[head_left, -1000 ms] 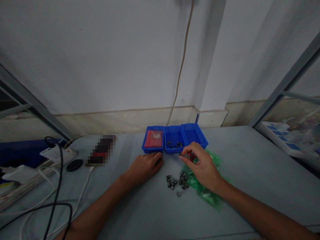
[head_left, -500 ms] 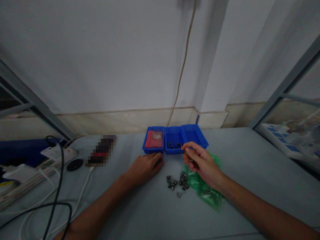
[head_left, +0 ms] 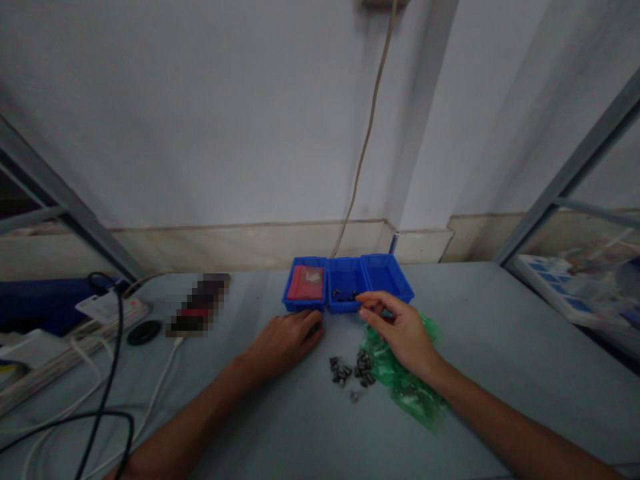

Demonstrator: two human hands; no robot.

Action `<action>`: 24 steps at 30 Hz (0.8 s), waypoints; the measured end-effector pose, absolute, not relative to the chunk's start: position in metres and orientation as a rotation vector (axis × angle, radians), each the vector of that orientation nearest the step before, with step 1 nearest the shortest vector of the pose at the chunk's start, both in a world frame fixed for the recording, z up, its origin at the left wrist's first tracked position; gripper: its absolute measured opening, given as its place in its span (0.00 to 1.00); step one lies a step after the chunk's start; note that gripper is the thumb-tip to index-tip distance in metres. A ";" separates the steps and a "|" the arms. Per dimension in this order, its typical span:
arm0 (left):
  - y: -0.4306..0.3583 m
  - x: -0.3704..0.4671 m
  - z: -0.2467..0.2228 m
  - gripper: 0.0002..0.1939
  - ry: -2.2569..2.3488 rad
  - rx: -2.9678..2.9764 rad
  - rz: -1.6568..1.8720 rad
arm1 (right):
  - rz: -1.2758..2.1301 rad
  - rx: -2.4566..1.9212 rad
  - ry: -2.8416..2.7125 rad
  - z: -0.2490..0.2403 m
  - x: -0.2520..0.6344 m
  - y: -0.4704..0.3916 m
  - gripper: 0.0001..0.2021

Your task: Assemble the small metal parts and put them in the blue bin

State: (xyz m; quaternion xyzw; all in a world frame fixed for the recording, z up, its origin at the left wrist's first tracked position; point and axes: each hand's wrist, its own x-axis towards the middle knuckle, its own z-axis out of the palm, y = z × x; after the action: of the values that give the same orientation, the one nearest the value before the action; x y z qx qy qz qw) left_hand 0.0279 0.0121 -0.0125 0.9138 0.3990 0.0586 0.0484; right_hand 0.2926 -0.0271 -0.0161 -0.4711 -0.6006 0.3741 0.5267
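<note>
My right hand (head_left: 395, 330) is held just in front of the middle blue bin (head_left: 345, 270), thumb and fingers pinched together. Whatever is at its fingertips is too small and dark to name. Several short dark screws (head_left: 353, 295) lie in that bin. My left hand (head_left: 287, 339) rests on the table before the left blue bin (head_left: 306, 261), fingers curled; a dark patch shows between thumb and fingers, but I cannot make it out. Two small heaps of metal screws (head_left: 341, 371) lie between my hands. A crumpled green plastic bag (head_left: 413, 400) lies under my right hand.
A red packet (head_left: 306, 283) fills the left bin; a right blue bin (head_left: 386, 277) adjoins the middle one. Leftward are a pixelated phone-like object (head_left: 200, 307), a black disc (head_left: 144, 333), a power strip (head_left: 133, 310) and loose cables (head_left: 113, 373). A wall (head_left: 225, 133) stands behind.
My right hand has shifted slightly left and lower, its fingertips still pinched by the middle bin. The whole view has moved a little; my left hand stays in its place.
</note>
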 end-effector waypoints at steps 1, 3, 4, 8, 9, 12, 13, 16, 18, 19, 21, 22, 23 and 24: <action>0.012 0.028 -0.012 0.09 1.219 2.792 0.166 | 0.803 -1.133 -1.498 -0.017 0.293 -0.027 0.10; 0.012 0.029 -0.011 0.09 1.225 2.807 0.137 | 0.663 -1.128 -1.593 -0.016 0.293 -0.029 0.08; 0.011 0.029 -0.011 0.09 1.228 2.814 0.123 | 0.617 -1.127 -1.625 -0.016 0.293 -0.029 0.07; 0.011 0.028 -0.013 0.09 1.233 2.822 0.118 | 0.619 -1.127 -1.613 -0.015 0.292 -0.031 0.04; 0.012 0.028 -0.014 0.10 1.230 2.821 0.132 | 0.668 -1.121 -1.578 -0.014 0.291 -0.031 0.06; 0.013 0.026 -0.016 0.11 1.216 2.818 0.173 | 0.913 -1.048 -1.442 -0.012 0.290 -0.029 0.13; 0.013 0.026 -0.017 0.11 1.212 2.818 0.175 | 1.022 -1.011 -1.395 -0.011 0.290 -0.029 0.14; 0.013 0.026 -0.017 0.11 1.220 2.813 0.151 | 1.344 -0.908 -1.238 -0.008 0.289 -0.029 0.16; 0.013 0.026 -0.016 0.10 1.222 2.809 0.144 | 1.478 -0.858 -1.123 -0.007 0.288 -0.030 0.15; 0.013 0.026 -0.016 0.11 1.220 2.808 0.150 | 1.518 -0.836 -1.070 -0.006 0.288 -0.031 0.15; 0.013 0.026 -0.015 0.11 1.215 2.813 0.157 | 1.568 -0.808 -0.982 -0.006 0.288 -0.031 0.14; 0.013 0.027 -0.015 0.11 1.217 2.815 0.153 | 1.586 -0.798 -0.952 -0.007 0.288 -0.031 0.14; 0.013 0.027 -0.014 0.11 1.219 2.817 0.145 | 1.599 -0.792 -0.930 -0.007 0.289 -0.031 0.14; 0.013 0.027 -0.014 0.11 1.219 2.816 0.140 | 1.604 -0.787 -0.914 -0.009 0.289 -0.030 0.15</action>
State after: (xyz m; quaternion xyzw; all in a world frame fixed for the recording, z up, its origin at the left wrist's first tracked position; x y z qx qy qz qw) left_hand 0.0268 0.0126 -0.0140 0.9162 0.3967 0.0456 0.0349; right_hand 0.2893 -0.0299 -0.0086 -0.3308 -0.3839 0.6739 0.5376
